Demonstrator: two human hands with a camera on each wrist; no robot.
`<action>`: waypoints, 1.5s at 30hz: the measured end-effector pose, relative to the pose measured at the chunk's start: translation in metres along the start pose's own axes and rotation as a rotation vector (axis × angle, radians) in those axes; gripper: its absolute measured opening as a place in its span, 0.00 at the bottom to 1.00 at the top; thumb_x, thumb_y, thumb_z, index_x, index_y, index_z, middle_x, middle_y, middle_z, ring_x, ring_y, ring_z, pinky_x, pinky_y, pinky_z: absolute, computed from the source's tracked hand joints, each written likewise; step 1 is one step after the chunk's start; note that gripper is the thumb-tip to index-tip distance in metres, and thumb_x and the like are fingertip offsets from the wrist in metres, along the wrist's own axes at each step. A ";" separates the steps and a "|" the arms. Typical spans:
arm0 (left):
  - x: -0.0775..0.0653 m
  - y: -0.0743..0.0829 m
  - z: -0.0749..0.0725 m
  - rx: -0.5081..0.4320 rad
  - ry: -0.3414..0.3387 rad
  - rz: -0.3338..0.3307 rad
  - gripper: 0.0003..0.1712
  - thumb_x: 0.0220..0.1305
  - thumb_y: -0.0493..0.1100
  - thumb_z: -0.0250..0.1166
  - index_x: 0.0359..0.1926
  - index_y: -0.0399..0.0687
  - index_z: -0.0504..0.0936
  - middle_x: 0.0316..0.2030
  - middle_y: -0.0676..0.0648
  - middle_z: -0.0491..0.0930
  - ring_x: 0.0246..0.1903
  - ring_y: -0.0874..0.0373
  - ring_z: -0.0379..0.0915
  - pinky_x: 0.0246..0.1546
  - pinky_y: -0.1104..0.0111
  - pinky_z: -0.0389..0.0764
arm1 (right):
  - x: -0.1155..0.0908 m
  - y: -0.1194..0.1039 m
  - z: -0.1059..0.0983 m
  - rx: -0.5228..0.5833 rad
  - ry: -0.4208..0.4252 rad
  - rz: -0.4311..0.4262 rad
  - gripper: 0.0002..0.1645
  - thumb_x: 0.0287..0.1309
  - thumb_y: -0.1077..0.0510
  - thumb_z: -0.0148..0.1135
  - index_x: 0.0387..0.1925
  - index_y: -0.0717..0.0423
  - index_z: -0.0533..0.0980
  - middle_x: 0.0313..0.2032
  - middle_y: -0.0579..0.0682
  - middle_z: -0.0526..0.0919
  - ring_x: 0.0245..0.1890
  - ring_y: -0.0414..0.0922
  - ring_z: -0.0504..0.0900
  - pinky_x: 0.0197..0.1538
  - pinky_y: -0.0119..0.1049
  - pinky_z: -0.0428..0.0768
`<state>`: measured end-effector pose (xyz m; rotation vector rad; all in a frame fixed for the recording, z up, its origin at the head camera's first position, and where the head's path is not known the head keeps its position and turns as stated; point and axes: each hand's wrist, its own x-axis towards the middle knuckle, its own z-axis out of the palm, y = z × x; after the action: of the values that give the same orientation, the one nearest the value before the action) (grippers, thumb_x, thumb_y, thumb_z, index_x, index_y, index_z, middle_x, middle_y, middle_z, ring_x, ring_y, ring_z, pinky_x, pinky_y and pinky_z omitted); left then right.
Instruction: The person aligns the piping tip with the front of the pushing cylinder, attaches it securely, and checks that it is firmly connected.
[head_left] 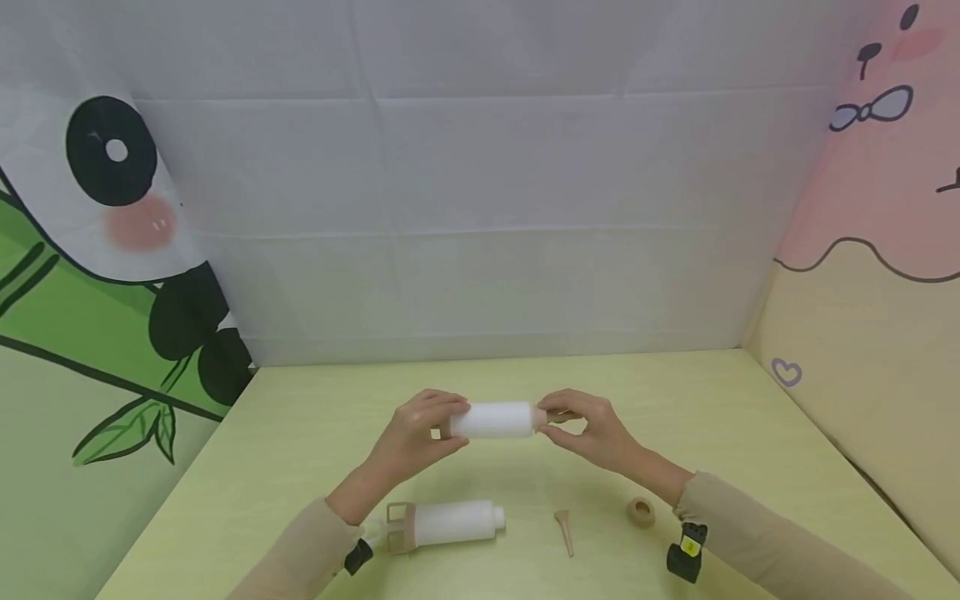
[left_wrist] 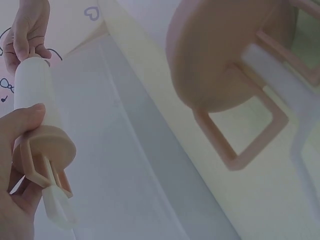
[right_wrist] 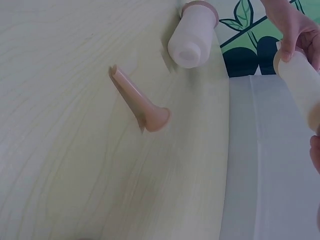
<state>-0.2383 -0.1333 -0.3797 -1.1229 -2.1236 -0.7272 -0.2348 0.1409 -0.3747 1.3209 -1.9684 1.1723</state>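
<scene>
A person's two hands hold a white tube (head_left: 495, 420) level, just above a pale yellow table (head_left: 300, 433). The left hand (head_left: 423, 425) grips it near its wide beige end, thumb on one side and fingers on the other. The left wrist view shows square beige loops on that end, with a white handle (left_wrist: 59, 207) sticking out between them. The right hand (head_left: 596, 429) pinches the slim tip at the opposite end, beyond a beige collar (head_left: 538, 418).

Nearer the person, three things lie apart in a row on the table. At left, beside the left wrist, is a second tube (head_left: 453, 522) on its side, loops to the left and narrow white neck to the right. In the middle is a beige nozzle (head_left: 566, 532), flared at one end. At right, near the right sleeve (head_left: 750, 521), is a beige ring (head_left: 641, 512). Behind hangs a creased white cloth (head_left: 495, 208).
</scene>
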 end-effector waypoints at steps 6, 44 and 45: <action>-0.002 0.000 0.001 -0.001 0.013 0.022 0.25 0.31 0.34 0.77 0.38 0.38 0.82 0.38 0.43 0.81 0.39 0.50 0.75 0.28 0.75 0.79 | -0.001 0.001 0.002 0.006 0.013 0.010 0.19 0.35 0.79 0.66 0.36 0.69 0.75 0.36 0.62 0.78 0.34 0.53 0.80 0.31 0.44 0.81; -0.004 -0.001 0.001 -0.003 0.040 0.021 0.26 0.32 0.34 0.78 0.39 0.39 0.82 0.38 0.44 0.81 0.40 0.51 0.75 0.29 0.76 0.79 | 0.002 0.004 0.002 -0.055 0.035 -0.149 0.25 0.29 0.79 0.68 0.37 0.71 0.74 0.36 0.64 0.77 0.35 0.54 0.79 0.34 0.37 0.81; -0.004 -0.001 0.001 -0.007 0.039 0.018 0.26 0.32 0.34 0.77 0.39 0.39 0.82 0.39 0.44 0.81 0.40 0.51 0.75 0.29 0.77 0.79 | 0.001 0.005 0.003 -0.057 0.029 -0.151 0.24 0.30 0.79 0.68 0.37 0.70 0.74 0.37 0.63 0.77 0.35 0.53 0.79 0.35 0.35 0.81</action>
<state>-0.2377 -0.1357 -0.3836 -1.1213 -2.0775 -0.7434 -0.2399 0.1388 -0.3769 1.3891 -1.8333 1.0504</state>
